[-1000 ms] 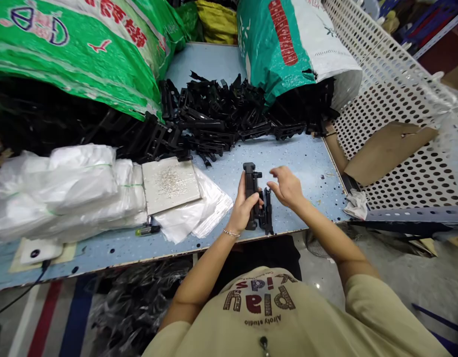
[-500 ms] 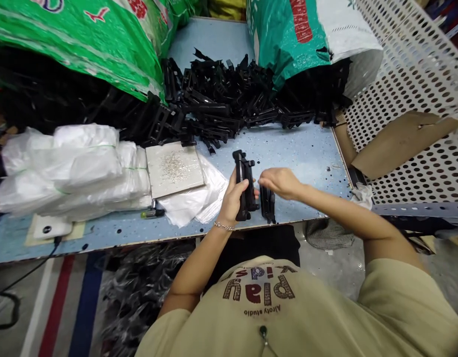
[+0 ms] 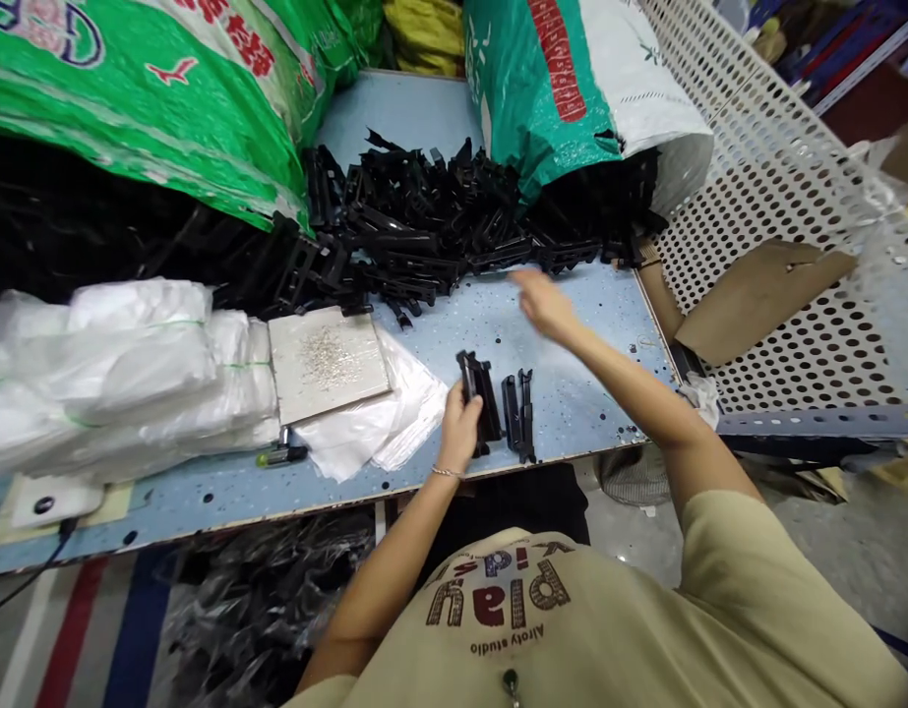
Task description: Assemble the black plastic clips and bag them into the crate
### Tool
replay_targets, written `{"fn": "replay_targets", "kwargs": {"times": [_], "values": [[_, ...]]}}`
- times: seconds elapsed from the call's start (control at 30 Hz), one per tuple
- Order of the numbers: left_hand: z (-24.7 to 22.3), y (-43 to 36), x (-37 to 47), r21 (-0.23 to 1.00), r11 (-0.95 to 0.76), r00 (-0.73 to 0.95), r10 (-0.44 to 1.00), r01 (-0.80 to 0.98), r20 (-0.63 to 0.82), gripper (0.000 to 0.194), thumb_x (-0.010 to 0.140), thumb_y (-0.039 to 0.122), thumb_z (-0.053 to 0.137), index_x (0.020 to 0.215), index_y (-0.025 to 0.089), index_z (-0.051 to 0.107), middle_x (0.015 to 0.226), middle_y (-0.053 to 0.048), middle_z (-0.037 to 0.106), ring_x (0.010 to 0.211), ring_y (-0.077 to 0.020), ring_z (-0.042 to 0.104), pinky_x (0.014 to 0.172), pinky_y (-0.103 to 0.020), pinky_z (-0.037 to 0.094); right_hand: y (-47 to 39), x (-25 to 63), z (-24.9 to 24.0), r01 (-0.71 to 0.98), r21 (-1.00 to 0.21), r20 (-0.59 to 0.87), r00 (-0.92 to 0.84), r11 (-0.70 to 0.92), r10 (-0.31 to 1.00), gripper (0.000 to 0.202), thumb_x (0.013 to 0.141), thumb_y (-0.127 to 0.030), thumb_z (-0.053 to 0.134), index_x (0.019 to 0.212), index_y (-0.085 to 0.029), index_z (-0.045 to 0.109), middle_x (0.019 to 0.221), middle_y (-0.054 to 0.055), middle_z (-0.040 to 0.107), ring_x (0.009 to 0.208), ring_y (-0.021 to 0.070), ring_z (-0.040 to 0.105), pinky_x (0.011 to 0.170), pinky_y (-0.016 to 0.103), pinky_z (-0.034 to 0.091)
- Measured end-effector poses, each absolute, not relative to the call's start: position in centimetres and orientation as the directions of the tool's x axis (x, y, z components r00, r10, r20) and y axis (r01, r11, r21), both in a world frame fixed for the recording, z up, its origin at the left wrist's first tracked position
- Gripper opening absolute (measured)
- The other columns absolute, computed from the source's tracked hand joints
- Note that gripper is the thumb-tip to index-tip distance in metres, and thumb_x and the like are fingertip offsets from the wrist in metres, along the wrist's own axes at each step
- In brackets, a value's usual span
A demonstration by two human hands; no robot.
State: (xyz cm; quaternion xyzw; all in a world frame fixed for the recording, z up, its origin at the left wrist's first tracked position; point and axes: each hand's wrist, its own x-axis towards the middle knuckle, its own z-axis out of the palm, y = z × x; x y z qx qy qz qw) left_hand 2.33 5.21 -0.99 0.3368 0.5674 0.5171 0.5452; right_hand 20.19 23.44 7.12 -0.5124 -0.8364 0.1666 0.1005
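My left hand [image 3: 460,425] is wrapped around long, narrow black plastic parts [image 3: 486,401], held upright near the table's front edge. How many it holds is hard to tell. Just right of it, two similar black parts [image 3: 518,415] lie side by side on the blue speckled table. My right hand [image 3: 543,303] is reaching over the tabletop, its fingers stretched towards the heap of black plastic parts [image 3: 424,216]. Nothing shows in that hand, though its fingertips are slightly blurred.
Behind the heap lie a green sack [image 3: 165,108] and a teal-and-white sack [image 3: 564,108]. Bundled clear plastic bags [image 3: 144,364], a square board [image 3: 332,359] with small bits and loose bags [image 3: 409,413] are on the left. A perforated white panel [image 3: 785,226] borders the right.
My right hand has moved away from the parts beside my left hand, up towards the heap. Two parts now show there uncovered. My left hand keeps its hold; the view has shifted slightly.
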Motion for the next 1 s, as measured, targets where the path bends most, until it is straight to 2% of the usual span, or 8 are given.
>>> {"fn": "replay_targets", "kwargs": {"times": [0.17,0.3,0.4,0.5,0.6,0.73,0.87,1.0], "values": [[-3.5,2.5,4.7,0.975,0.062,-0.132,0.991,0.215,-0.034,0.064,0.096,0.029,0.052,0.157,0.023,0.037,0.17,-0.013,0.026,0.161,-0.0294,0.018,0.132,-0.052,0.016,33.3,26.3,8.0,0.979,-0.116,0.098,-0.157,0.167,0.983,0.051,0.097,-0.006,0.037,0.147,-0.004,0.048,0.149,0.026,0.053,0.144,0.0349,0.043,0.121,0.06,0.022],[-1.7,3.8,3.1,0.966,0.026,-0.121,0.993,0.257,0.005,0.065,0.1,0.041,0.053,0.16,0.026,0.032,0.169,-0.013,0.029,0.16,-0.0303,0.021,0.132,-0.054,0.018,29.9,27.6,7.6,0.799,-0.59,0.083,-0.081,0.114,0.993,0.045,0.093,-0.027,0.06,0.134,-0.01,0.055,0.125,0.021,0.069,0.12,0.033,0.062,0.109,0.053,0.044],[1.3,6.9,2.1,0.992,-0.051,-0.017,0.998,0.114,0.053,0.076,0.093,0.056,0.062,0.158,0.027,0.034,0.169,-0.013,0.031,0.159,-0.0314,0.025,0.131,-0.052,0.022,22.4,25.1,6.5,0.228,-0.974,-0.077,-0.386,0.014,0.919,0.05,0.088,-0.058,0.064,0.117,-0.017,0.062,0.103,0.011,0.074,0.093,0.0246,0.071,0.086,0.04,0.058],[3.9,9.2,2.2,0.986,-0.048,0.173,0.982,-0.16,0.076,0.074,0.088,0.067,0.064,0.146,0.023,0.049,0.156,-0.016,0.05,0.147,-0.0328,0.046,0.123,-0.051,0.037,15.3,22.2,5.5,0.006,-0.981,-0.155,-0.629,-0.194,0.762,0.064,0.082,-0.076,0.062,0.109,-0.018,0.066,0.088,0.006,0.072,0.078,0.0206,0.069,0.071,0.034,0.058],[5.2,8.9,2.5,0.967,0.027,0.158,0.987,-0.253,0.013,0.055,0.09,0.064,0.064,0.122,0.018,0.061,0.122,-0.014,0.072,0.116,-0.0287,0.069,0.103,-0.045,0.055,12.0,21.5,6.0,0.101,-0.989,-0.151,-0.68,-0.111,0.718,0.057,0.086,-0.072,0.064,0.101,-0.017,0.068,0.086,0.005,0.071,0.079,0.0186,0.068,0.073,0.031,0.055],[5.4,6.5,2.5,0.99,0.069,0.012,0.998,-0.121,-0.068,0.051,0.091,0.061,0.065,0.119,0.02,0.053,0.088,-0.003,0.07,0.074,-0.0186,0.071,0.072,-0.034,0.059,12.2,22.0,9.0,0.296,-0.949,-0.063,-0.519,0.109,0.853,0.056,0.099,-0.07,0.042,0.093,-0.019,0.065,0.082,0.005,0.067,0.075,0.0171,0.062,0.071,0.031,0.05],[5.5,5.2,2.4,0.992,-0.079,-0.086,0.992,0.098,0.088,0.063,0.095,0.058,0.061,0.141,0.023,0.038,0.096,-0.004,0.067,0.077,-0.0178,0.07,0.071,-0.032,0.056,11.9,19.6,10.6,0.363,-0.896,0.064,-0.465,0.255,0.883,0.05,0.095,-0.068,0.052,0.078,-0.021,0.056,0.072,0.0,0.056,0.069,0.0146,0.05,0.068,0.029,0.042],[5.8,4.6,1.7,0.926,-0.19,-0.094,0.968,0.325,0.232,0.067,0.095,0.056,0.061,0.147,0.023,0.034,0.126,-0.014,0.065,0.1,-0.0246,0.071,0.081,-0.037,0.057,11.2,16.6,9.2,0.07,-0.983,-0.181,-0.511,-0.169,0.841,0.05,0.094,-0.065,0.049,0.067,-0.023,0.042,0.055,-0.007,0.037,0.048,0.0091,0.031,0.047,0.023,0.027]]}}
